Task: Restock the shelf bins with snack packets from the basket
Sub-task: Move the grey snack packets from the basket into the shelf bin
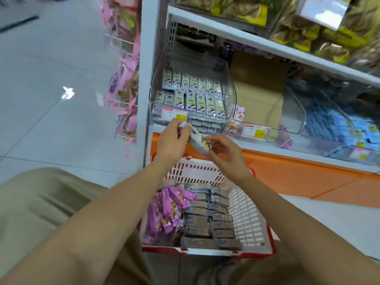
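Packets sit clamped in left hand and right hand grips, between basket rim and bin lip.

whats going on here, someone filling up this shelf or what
Yes, a person is restocking. The left hand and right hand hold a few pale snack packets between them, above the basket and just in front of the clear bin, which already has rows of similar packets. The held ones are not in the bin yet. The basket holds purple packets on its left side and rows of grey packets beside them.
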Available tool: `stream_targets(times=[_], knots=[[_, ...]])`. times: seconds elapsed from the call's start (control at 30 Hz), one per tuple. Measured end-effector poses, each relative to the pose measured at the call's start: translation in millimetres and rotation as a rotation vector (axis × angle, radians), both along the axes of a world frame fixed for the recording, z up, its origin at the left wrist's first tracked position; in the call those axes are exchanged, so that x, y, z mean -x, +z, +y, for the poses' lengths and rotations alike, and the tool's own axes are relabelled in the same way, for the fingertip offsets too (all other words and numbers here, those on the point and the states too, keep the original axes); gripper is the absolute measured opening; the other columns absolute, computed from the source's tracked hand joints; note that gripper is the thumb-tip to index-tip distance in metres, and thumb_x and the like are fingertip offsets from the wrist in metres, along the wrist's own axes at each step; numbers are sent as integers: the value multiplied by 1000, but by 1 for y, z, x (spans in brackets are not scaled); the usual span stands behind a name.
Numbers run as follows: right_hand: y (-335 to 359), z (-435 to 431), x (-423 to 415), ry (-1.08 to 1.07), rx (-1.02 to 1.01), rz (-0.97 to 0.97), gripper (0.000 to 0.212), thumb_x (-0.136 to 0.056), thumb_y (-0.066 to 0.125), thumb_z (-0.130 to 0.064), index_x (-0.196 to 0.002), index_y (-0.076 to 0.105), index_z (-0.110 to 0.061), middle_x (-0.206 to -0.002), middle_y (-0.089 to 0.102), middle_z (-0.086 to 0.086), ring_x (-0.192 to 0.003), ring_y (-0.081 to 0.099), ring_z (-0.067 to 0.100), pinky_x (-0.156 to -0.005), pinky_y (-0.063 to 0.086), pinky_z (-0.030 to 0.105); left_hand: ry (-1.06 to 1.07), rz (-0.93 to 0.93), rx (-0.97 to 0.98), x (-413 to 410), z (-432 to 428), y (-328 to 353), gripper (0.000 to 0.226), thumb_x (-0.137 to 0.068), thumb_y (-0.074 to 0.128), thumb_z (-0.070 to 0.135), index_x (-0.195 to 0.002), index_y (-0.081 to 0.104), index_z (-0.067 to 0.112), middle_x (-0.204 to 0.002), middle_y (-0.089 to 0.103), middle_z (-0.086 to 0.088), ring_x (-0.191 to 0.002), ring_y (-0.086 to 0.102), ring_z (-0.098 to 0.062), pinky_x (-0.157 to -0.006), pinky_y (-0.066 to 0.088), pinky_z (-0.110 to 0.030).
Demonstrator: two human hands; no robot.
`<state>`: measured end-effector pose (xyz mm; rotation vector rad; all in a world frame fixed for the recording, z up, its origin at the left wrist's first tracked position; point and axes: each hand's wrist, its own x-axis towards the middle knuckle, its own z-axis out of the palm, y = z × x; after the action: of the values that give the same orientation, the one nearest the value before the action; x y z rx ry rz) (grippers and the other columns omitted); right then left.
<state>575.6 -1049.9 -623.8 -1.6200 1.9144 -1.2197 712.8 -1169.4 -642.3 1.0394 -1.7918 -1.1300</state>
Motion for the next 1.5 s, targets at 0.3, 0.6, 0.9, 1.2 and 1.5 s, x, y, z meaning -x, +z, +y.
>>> stream_targets(times=[0.3,0.6,0.9,1.2,1.5], knots=[[56,-84,-22,-123,94,43,22,-91,66,-17,-114,68,-19,-83,55,-6,-72,51,2,-63,45,13,105,-617,542,-55,-41,-6,76,-91,55,18,-156,16,19,-164,11,-7,-151,6,-28,-120,4,-42],[51,-175,-42,-290,-37,275,19,-89,68,-30,-101,74,-17,-80,67,-6,-72,61,11,-74,55,31,124,-607,646,-57,-58,-25,89,-76,70,5,-153,28,19,-158,31,-7,-146,26,-30,-115,26,-46],[49,-186,-48,-264,-225,302,13,-90,65,-18,-81,73,-13,-73,68,-1,-67,62,13,-68,52,29,67,-589,606,-60,-60,-24,86,-83,57,-1,-156,17,21,-162,20,-5,-149,16,-28,-119,17,-44],[50,-135,-38,-94,73,173,22,-94,61,-15,-114,70,-15,-95,60,0,-82,56,5,-76,48,15,142,-561,629,-54,-44,-26,78,-75,66,7,-148,37,13,-149,37,-16,-139,29,-35,-114,26,-49],[-30,-26,18,-151,-50,210,14,-94,61,-13,-104,71,-13,-90,64,-2,-75,56,4,-68,43,14,-65,-603,766,-4,1,-53,40,-75,67,19,-113,58,13,-113,54,-10,-107,47,-29,-89,37,-40]])
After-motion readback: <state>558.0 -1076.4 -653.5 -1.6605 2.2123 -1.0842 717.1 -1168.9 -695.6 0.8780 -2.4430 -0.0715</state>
